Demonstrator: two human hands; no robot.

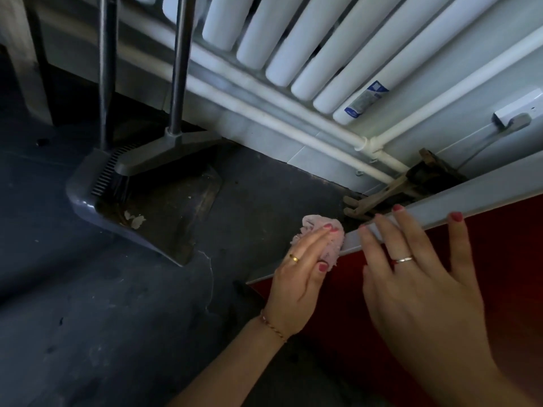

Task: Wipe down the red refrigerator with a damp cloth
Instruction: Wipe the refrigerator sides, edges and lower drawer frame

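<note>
Pink cloth (320,236) bunched in the left hand (299,277) at the fridge (499,259) edge.
Left fingers curl round the cloth, pressing it on the grey trim's lower end; right hand (420,286) lies flat, fingers spread, on the red face and trim, which runs up to the right. Dustpan (117,218) on the floor holds debris and a broom (164,154).

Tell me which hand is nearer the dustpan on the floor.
Left. The left hand, holding the pink cloth, sits just right of the dustpan; the right hand rests farther right on the refrigerator.
</note>
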